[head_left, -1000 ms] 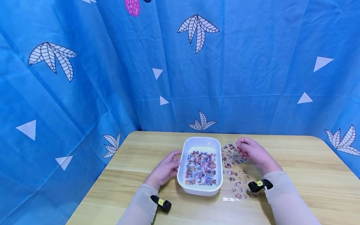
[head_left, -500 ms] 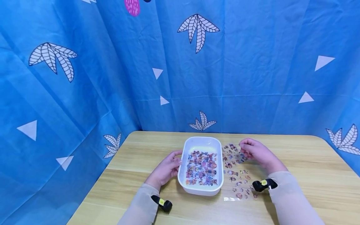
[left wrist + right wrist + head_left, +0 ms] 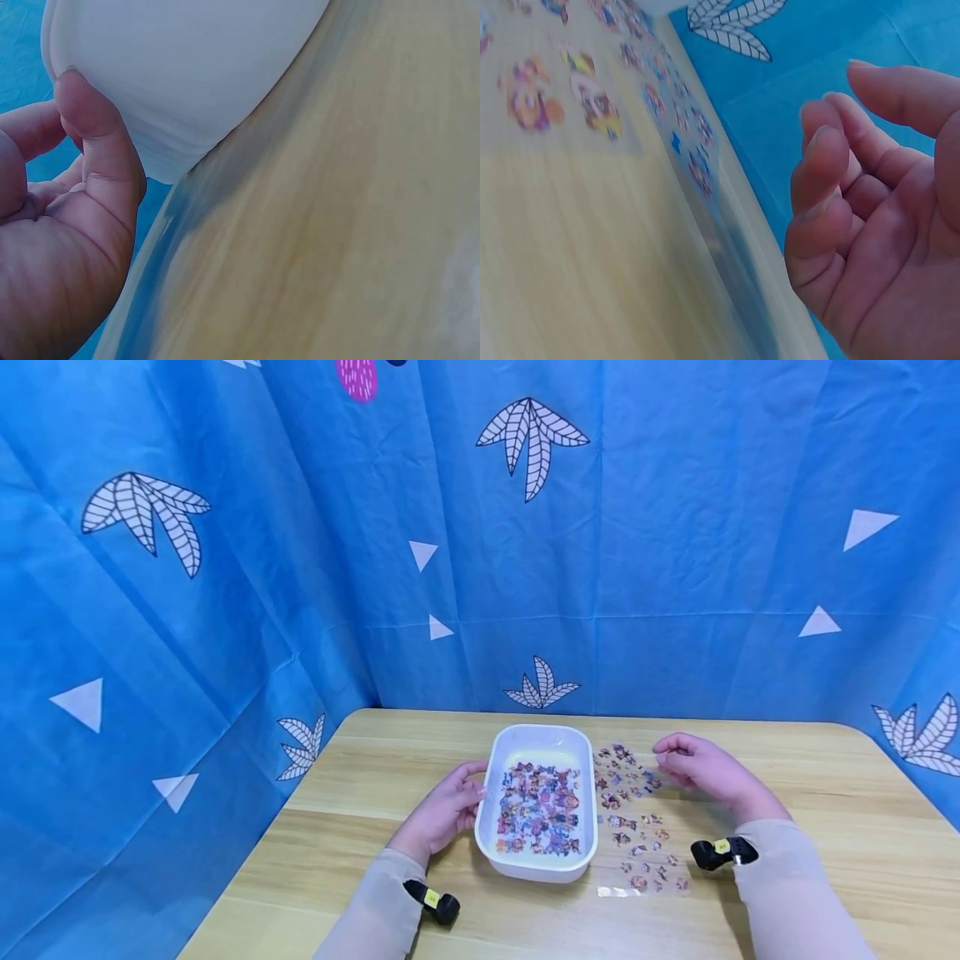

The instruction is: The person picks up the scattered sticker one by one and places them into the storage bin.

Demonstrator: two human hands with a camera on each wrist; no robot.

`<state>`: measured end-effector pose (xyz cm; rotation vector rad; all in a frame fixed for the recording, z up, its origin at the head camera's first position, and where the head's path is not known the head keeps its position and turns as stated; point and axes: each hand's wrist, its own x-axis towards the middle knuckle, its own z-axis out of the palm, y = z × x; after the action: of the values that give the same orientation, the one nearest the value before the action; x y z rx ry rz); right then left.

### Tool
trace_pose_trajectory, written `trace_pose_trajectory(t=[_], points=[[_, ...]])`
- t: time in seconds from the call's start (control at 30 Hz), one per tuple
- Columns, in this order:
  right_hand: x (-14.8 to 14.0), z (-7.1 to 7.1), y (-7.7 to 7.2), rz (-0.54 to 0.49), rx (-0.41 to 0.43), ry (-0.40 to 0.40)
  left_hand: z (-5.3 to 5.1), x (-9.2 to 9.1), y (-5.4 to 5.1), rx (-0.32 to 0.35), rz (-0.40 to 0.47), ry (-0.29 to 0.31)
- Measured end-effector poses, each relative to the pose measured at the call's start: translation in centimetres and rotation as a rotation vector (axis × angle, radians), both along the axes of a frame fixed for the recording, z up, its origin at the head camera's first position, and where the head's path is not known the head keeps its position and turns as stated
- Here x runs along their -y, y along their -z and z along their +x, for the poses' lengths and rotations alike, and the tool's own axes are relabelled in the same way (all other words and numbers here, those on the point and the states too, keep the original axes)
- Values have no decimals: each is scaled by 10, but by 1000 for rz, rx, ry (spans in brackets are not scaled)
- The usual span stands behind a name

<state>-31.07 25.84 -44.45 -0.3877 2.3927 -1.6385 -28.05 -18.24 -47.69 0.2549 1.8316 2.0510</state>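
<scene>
My left hand grips the left side of a white tub, thumb against its rim. Close up in the left wrist view, the hand has its thumb on the tub's wall. Colourful cartoon stickers cover much of the tub's floor. Right of the tub lie clear sheets with printed figures. Just beyond their right edge hovers my right hand. In the right wrist view this hand has loosely bent fingers, thumb apart from them, and nothing visible between.
The wooden table extends to both sides and behind the tub. A blue curtain with leaf and triangle prints hangs along its back and left edges. Each sleeve carries a black wrist camera.
My right hand has moved to the right, away from the printed sheets, and more of their upper figures show. The left hand and the tub have stayed in place.
</scene>
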Motion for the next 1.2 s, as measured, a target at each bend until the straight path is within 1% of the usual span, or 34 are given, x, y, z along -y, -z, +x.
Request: trace_pose_trajectory(t=[0.13,0.23,0.33,0.4,0.5,0.57,0.67,0.73,0.8,0.97,1.2], points=[[-7,1,1,27,1,28,0,0,1,1,8,5],[-11,1,1,82,3,32,0,0,1,2,11,6],[-13,1,3,150,-1,-8,0,0,1,6,9,2],[-14,2,5,176,9,-44,0,1,2,4,7,3],[-16,5,9,180,25,-112,-1,1,2,-4,2,6],[-16,8,11,176,44,-140,-1,1,2,-3,2,6],[-14,11,13,199,14,-185,-1,1,2,3,5,6],[-10,13,14,240,-21,-194,-1,0,2,7,9,7],[-6,14,13,278,-52,-220,-1,0,2,6,10,11],[2,15,14,325,-45,-245,0,1,1,6,5,9],[9,19,15,363,-56,-222,-1,1,2,11,2,10]])
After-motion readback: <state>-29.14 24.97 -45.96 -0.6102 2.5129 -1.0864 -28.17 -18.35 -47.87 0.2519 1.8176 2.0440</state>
